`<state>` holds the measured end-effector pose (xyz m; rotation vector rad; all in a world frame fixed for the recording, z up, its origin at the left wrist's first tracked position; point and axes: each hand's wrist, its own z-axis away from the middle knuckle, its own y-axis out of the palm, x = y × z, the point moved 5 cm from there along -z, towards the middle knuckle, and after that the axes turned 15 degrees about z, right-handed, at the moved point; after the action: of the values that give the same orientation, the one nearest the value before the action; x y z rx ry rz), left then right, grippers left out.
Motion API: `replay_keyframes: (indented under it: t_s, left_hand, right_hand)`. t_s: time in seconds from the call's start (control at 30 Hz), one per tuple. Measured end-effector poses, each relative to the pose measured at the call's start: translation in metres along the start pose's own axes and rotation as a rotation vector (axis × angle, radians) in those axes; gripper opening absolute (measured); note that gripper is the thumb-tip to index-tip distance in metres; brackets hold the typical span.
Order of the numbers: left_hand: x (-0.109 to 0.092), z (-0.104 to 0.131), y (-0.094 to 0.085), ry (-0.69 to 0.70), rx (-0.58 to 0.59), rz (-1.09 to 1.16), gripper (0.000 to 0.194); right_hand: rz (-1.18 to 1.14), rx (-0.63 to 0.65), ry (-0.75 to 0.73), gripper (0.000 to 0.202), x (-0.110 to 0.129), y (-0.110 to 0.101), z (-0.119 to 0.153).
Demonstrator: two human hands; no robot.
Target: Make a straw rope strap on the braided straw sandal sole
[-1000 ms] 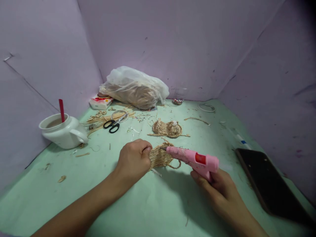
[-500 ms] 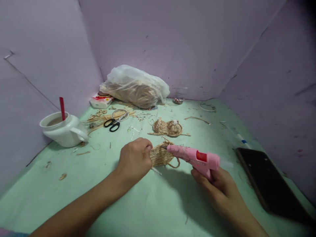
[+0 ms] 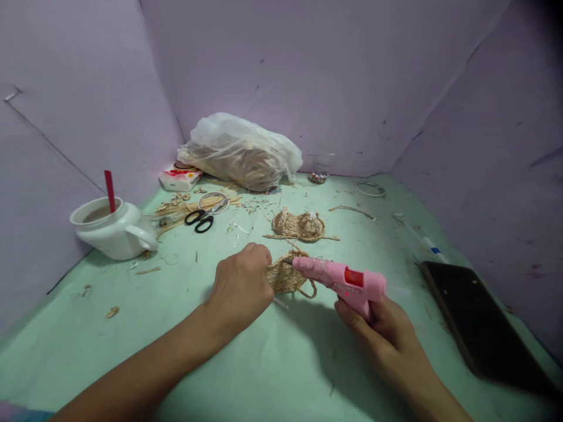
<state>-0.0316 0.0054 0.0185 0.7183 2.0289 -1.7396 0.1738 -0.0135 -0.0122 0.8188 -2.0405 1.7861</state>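
Partly, my left hand (image 3: 243, 280) hid the tan braided piece (image 3: 288, 278) its fingers pinched over the surface (image 3: 259, 375); whether the glue gun (image 3: 328, 272) gripped in my right hand (image 3: 393, 337) touched those coarse rows, I couldn't tell.

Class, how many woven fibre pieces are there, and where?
2: one woven piece in the left hand, by the pink glue gun; a second piece beyond, on the table. The plastic bag could hide more.

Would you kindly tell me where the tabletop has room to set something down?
Mostly bare patches lie between the left forearm and right hand, and between the mug and that forearm, scraps aside. It's crowded around the scissors, near the plastic bag.
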Motion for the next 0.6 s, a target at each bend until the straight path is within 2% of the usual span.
replay_keyframes:
  t_s: [0.6]
  left_hand:
    - [-0.002, -0.0019, -0.002, -0.051, 0.004, 0.066, 0.014]
  right_hand:
    - [-0.146, -0.096, 0.139, 0.02, -0.0025, -0.0076, -0.0016]
